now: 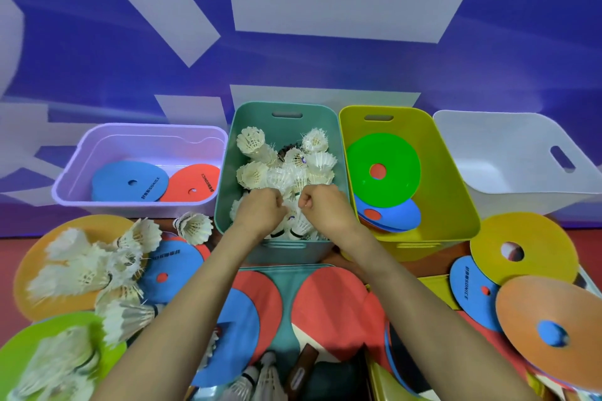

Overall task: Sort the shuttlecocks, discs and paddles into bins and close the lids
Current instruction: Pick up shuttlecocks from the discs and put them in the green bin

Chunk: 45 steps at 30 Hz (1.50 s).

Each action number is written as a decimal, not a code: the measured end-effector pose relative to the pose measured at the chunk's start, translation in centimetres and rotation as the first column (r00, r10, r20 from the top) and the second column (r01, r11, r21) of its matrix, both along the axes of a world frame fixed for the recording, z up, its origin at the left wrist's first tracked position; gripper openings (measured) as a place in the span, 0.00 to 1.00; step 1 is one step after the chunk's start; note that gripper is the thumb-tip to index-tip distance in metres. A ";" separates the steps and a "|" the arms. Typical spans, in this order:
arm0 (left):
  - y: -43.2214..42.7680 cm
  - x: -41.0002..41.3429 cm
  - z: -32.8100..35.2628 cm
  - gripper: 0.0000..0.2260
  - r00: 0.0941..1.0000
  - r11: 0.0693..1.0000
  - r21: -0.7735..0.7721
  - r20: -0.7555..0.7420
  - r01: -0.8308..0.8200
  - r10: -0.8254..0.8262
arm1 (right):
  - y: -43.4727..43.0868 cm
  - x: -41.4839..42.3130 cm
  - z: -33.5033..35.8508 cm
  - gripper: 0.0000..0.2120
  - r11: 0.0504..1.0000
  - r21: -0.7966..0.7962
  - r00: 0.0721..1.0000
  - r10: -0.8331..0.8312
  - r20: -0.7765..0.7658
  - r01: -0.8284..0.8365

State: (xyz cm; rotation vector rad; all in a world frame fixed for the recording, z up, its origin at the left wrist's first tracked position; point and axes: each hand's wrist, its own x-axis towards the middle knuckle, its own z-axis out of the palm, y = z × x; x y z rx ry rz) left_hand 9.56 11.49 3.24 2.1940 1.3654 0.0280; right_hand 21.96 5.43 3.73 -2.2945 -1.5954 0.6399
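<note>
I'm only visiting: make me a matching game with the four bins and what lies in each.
Bins:
1 lilac bin
2 teal bin
3 yellow bin
4 white bin

Contents:
A green disc on top
B nothing visible inside
C blue disc beside red disc
D shuttlecocks

Pairs: 1-C; 2-D; 3-A; 4-B

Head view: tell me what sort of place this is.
Probably a sports-equipment sorting spot, perhaps in a gym: a teal bin full of shuttlecocks, flat training discs in the yellow bin beside it, and red paddles nearer the camera.
</note>
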 end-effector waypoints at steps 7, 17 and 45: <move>0.2 -1.4 1.0 0.19 0.998 0.990 -0.138 0.063 0.028 -0.019 | -1.5 0.4 -0.2 0.14 0.975 -0.175 0.989 0.130 -0.069 -0.140; -4.2 1.1 4.3 0.11 0.927 0.977 0.212 0.360 0.030 -0.107 | -7.0 4.4 5.4 0.22 0.969 0.247 0.997 0.017 -0.072 0.001; -31.3 33.5 -8.2 0.18 0.948 0.924 -0.230 -0.022 0.306 -0.319 | -37.9 36.9 -5.1 0.17 0.870 -0.170 0.886 -0.460 0.056 0.462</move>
